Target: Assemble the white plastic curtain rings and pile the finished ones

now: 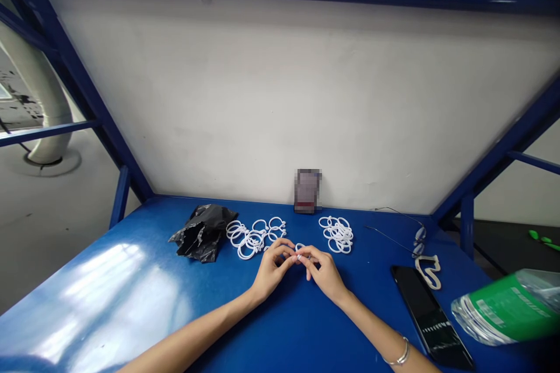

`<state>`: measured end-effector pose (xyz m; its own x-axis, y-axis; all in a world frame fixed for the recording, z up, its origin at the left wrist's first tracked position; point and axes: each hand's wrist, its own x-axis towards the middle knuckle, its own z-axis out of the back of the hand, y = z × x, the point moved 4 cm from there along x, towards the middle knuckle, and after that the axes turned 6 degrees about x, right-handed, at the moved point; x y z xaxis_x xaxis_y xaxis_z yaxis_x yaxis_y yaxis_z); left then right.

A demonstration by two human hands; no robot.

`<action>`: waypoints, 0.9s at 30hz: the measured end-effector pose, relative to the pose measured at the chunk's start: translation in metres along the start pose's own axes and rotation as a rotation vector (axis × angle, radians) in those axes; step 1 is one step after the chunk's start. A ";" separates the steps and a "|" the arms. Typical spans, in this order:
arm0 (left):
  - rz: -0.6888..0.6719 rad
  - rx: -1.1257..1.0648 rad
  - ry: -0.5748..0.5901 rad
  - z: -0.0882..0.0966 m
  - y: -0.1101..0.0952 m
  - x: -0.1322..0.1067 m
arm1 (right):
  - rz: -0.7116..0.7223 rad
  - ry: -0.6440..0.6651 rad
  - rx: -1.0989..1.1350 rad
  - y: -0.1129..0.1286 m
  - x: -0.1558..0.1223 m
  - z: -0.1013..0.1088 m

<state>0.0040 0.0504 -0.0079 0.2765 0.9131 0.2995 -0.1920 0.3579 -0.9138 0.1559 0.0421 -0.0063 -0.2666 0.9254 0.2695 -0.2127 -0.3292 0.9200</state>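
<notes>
My left hand (pixel 272 268) and my right hand (pixel 321 271) meet over the blue table (pixel 131 291), fingertips pinched together on one white plastic ring (pixel 300 248). A loose heap of several white rings (pixel 256 237) lies just beyond my left hand. A tighter bunch of white rings (pixel 336 234) lies beyond my right hand. A silver bracelet (pixel 401 355) sits on my right wrist.
A crumpled black plastic bag (pixel 203 232) lies left of the rings. A small card (pixel 307 190) leans on the white back wall. A black phone (pixel 431 315), a white clip (pixel 429 271), a thin cable (pixel 394 233) and a green-labelled plastic packet (pixel 507 306) are at the right.
</notes>
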 end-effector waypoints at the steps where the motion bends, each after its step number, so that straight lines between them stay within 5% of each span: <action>1: -0.023 0.041 -0.012 0.000 -0.002 -0.001 | 0.008 -0.012 -0.009 0.000 0.000 0.000; 13: -0.249 0.330 -0.111 -0.003 -0.009 -0.011 | 0.087 -0.085 -0.014 0.007 -0.004 -0.004; 27: -0.265 0.356 -0.160 -0.001 -0.013 -0.010 | 0.254 -0.114 -0.282 0.013 -0.007 -0.003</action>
<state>0.0051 0.0363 0.0006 0.2158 0.7901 0.5738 -0.4531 0.6016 -0.6579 0.1524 0.0303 0.0031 -0.2416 0.8174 0.5230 -0.4072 -0.5746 0.7100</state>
